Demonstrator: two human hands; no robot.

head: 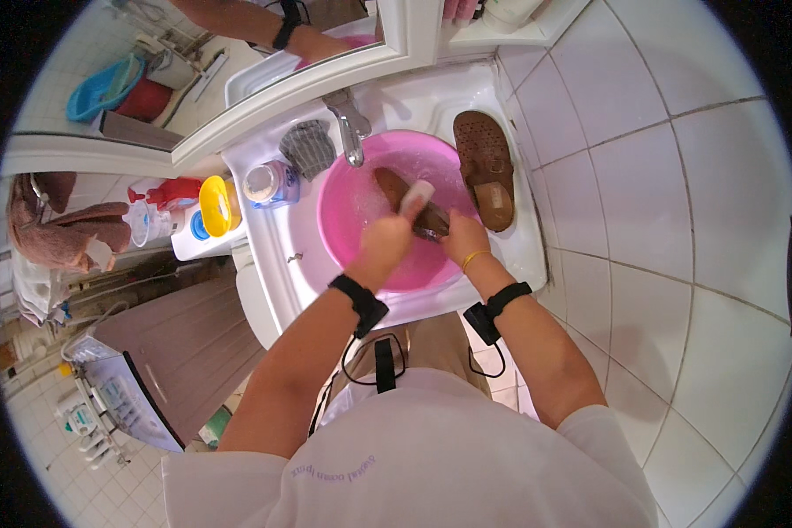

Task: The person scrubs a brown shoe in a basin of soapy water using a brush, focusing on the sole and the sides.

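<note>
A pink plastic basin [330, 224] with sudsy water stands in the white sink. Over it my right hand [463, 239] grips one end of a brown shoe [392, 186], probably a sandal or clog. My left hand [388, 245] is closed around a pale block or brush [418, 195], which lies against the shoe; its exact kind cannot be told. A second brown clog-style sandal [485, 148], with a perforated upper and a buckled strap, rests on the sink's right ledge.
The metal faucet [351, 135] reaches over the basin's far rim. Left of it are a grey checked cloth [308, 148] and a lidded plastic container [270, 185]. A yellow tub [220, 206] sits on the left shelf. A mirror cabinet frame [303, 86] overhangs the back; a tiled wall [640, 198] borders the right.
</note>
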